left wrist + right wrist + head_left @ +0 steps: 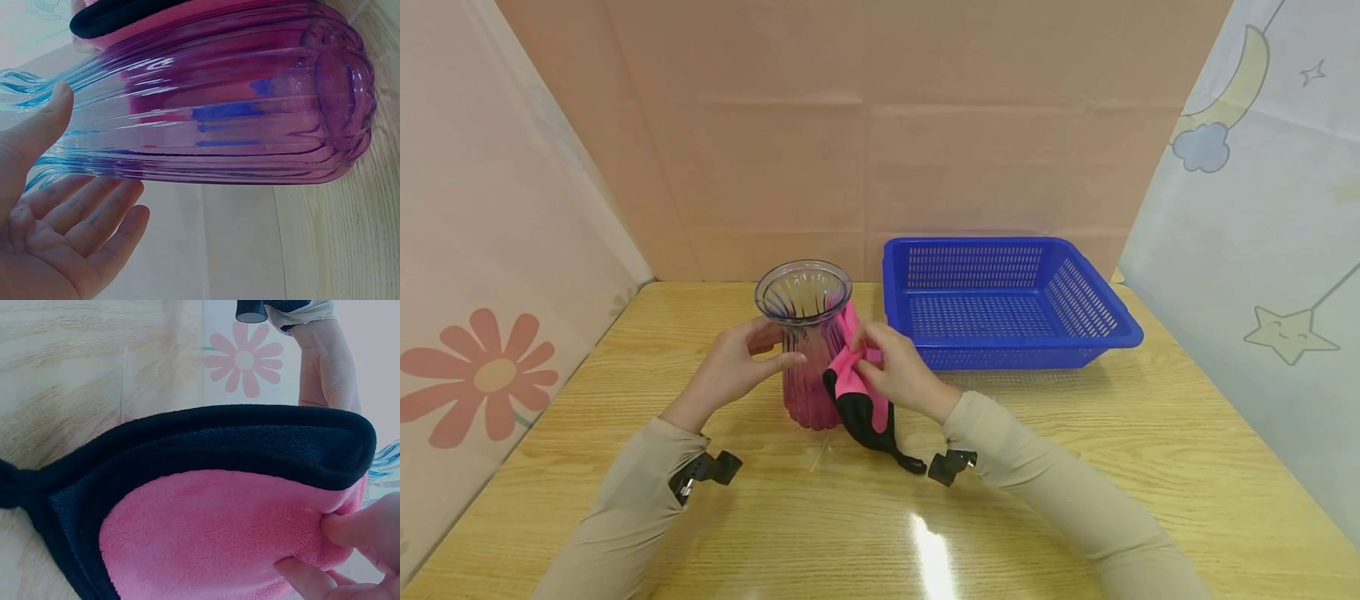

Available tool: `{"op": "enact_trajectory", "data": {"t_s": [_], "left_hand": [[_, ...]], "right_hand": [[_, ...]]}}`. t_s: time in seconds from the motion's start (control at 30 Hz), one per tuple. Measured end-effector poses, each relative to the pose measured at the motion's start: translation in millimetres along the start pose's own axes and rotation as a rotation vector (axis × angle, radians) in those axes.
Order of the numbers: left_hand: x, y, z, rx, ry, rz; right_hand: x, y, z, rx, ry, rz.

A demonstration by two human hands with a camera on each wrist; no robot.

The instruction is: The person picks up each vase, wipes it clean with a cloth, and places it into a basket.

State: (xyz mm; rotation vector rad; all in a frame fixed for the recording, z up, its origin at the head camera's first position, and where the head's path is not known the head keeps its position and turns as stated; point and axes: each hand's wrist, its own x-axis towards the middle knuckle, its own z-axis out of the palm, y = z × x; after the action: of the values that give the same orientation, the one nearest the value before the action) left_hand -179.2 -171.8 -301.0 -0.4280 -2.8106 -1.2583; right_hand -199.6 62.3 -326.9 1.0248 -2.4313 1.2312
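Note:
A ribbed glass vase [811, 379], purple-pink below and clear bluish at its flared rim, stands upright on the wooden table. My left hand [733, 362] holds it just under the rim, thumb in front and fingers round the far side; in the left wrist view the thumb [53, 122] lies along the neck. Against the vase's right side hangs a pink plush cloth [853, 379] with black trim and a narrow black tail. My right hand [891, 367] pinches the pink part between thumb and fingers, as the right wrist view shows close up on the cloth [206, 531].
A blue slotted plastic basket [1000, 343] sits at the back right, close beyond my right hand. Behind the table hangs a tan backdrop [865, 150], with patterned sheets along both sides. A small camera [951, 467] is strapped to my right wrist.

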Motion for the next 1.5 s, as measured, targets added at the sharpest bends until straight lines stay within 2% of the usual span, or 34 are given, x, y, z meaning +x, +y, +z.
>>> {"op": "enact_trajectory", "data": {"t_s": [0.57,0.93,1.2,1.5], "left_hand": [[0.8,-0.9,0.3,0.006,0.004,0.025],[-0.4,-0.5,-0.6,0.004,0.002,0.012],[0.4,0.9,-0.9,0.0,-0.006,0.019],[1.1,1.2,-4.8,0.01,-0.031,0.034]], "right_hand": [[-6.2,6.3,3.4,-0.042,-0.036,0.015],[-9.4,13.7,6.7,-0.064,-0.057,0.008],[-7.0,12.5,5.3,0.005,-0.032,0.036],[-1.9,4.4,-0.2,0.069,0.016,-0.009]]}}
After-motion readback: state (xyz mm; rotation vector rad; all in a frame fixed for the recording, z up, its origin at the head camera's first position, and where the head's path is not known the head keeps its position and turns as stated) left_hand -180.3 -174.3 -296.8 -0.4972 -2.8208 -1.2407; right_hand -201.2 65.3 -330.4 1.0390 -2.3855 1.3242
